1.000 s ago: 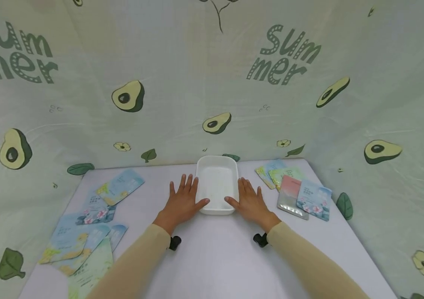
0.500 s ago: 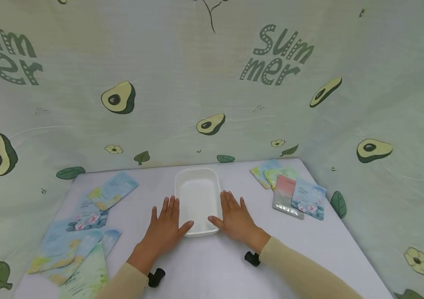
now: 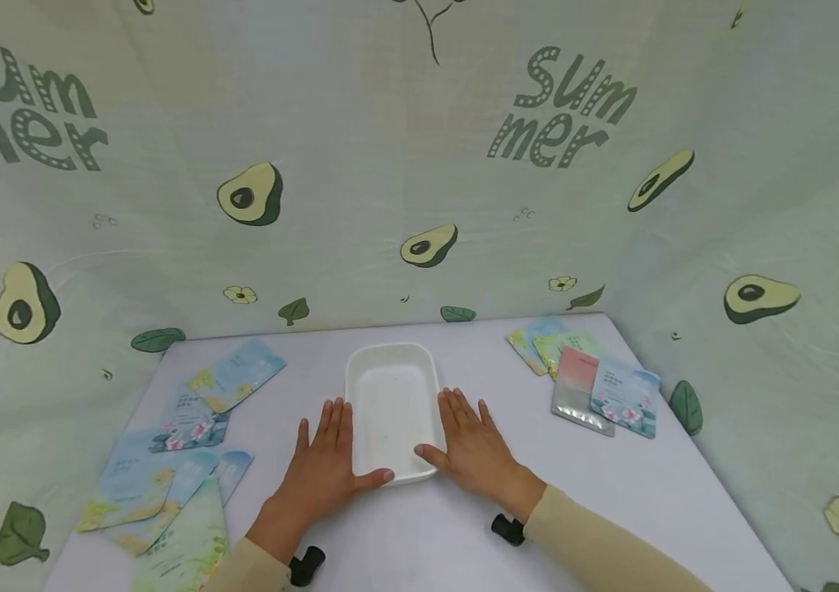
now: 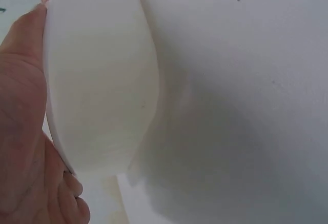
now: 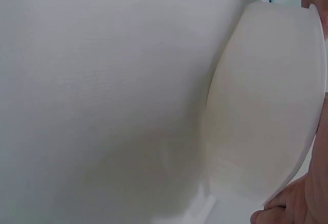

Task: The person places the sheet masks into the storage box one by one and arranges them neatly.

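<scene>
A white rectangular tray with rounded corners lies on the table with nothing in it, its near end toward me. My left hand lies along the tray's left side, fingers straight and thumb across the near corner. On the opposite side, my right hand touches the right edge with straight fingers, its thumb over the near right corner. In the left wrist view, the palm and thumb meet the rim above the tray's outer wall. The right wrist view likewise has the hand along the rim, beside the wall.
Several flat, colourful sachets lie overlapping on the left of the white table. More sachets sit at the back right, among them a pink and silver one. A printed curtain hangs behind the table's far edge.
Both hands have brought the tray from the table's far edge toward me and a little left. The sachets keep their places; the head view has swung slightly left and back.
</scene>
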The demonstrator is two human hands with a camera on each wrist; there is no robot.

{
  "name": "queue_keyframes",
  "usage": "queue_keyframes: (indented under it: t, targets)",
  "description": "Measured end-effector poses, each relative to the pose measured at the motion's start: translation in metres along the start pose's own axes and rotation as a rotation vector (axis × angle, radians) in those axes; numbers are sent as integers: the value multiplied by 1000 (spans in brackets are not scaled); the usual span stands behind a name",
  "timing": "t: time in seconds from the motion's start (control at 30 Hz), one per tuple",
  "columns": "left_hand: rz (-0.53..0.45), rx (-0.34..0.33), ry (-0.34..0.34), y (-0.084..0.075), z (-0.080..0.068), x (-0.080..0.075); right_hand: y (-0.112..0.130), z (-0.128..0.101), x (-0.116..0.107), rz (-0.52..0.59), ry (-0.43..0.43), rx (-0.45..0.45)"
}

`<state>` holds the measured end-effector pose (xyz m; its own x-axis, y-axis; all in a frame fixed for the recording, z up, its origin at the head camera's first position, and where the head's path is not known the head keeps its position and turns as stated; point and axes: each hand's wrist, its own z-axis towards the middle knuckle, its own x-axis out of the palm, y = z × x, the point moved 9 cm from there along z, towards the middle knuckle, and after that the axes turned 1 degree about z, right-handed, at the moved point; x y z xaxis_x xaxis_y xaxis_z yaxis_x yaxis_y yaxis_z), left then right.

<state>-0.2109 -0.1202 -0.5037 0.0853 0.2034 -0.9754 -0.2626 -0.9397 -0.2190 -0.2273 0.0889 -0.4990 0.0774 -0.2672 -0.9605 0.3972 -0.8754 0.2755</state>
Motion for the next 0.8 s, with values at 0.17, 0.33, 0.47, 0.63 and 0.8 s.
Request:
queue_keyframes:
  t: [0.17,0.33,0.47,0.63,0.8]
  targets:
    - [6,5,24,1,-2,2,2,-4,3,-4,-3,-7]
    - [-7,21,12,2,-4,2,2,-6,5,22,-17,-8]
    - [-6,14,10,5,-10,3,-4,-10,1,106,32,-31]
    - [-25,25,1,5,-11,4,-54,-21,-21,138,21,52]
    - [-40,44,30,-2,-1,5,-160,-47,-38,81,-19,270]
